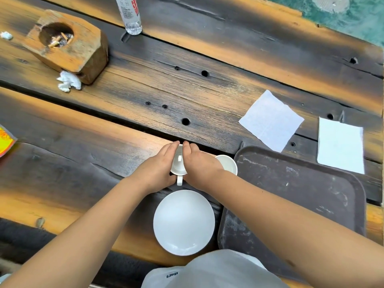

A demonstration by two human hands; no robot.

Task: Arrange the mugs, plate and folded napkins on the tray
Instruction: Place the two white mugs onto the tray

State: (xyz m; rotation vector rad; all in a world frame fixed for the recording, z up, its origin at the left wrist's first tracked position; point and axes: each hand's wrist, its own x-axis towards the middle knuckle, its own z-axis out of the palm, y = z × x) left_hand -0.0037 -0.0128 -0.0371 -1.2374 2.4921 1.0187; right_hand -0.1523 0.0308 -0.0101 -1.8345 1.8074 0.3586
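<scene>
The tray (301,196) lies at the near right of the plank table (145,84), dark, scuffed and bare; it looks stiff and light, best lifted by its raised rim, though here it only has to stay put. Its near edge is cut off by the right forearm and by pale clothing at the bottom of the view.

The plate (184,222) sits just left of the tray, near the person. It is glazed white, so I judge it smooth, a bit slippery and breakable; a pinch at the rim with a thumb on top should serve.

Two napkins lie flat on the far right: a square one (271,120) just beyond the tray's far corner, and a second (340,145) right of it, its near edge seeming to overlap the tray rim. They are thin and limp and would want sliding or pinching at an edge. They look unfolded, though I cannot be sure.

One mug (179,163) stands just beyond the plate, handle pointing near. The left hand (160,165) and right hand (197,163) cup its sides, fingers curled round it and nearly meeting at the far side. Whether it is lifted off the wood is hard to tell. A second mug (228,164) stands just right, touching the tray's edge, half hidden behind the right hand; its handle is not visible.
</scene>
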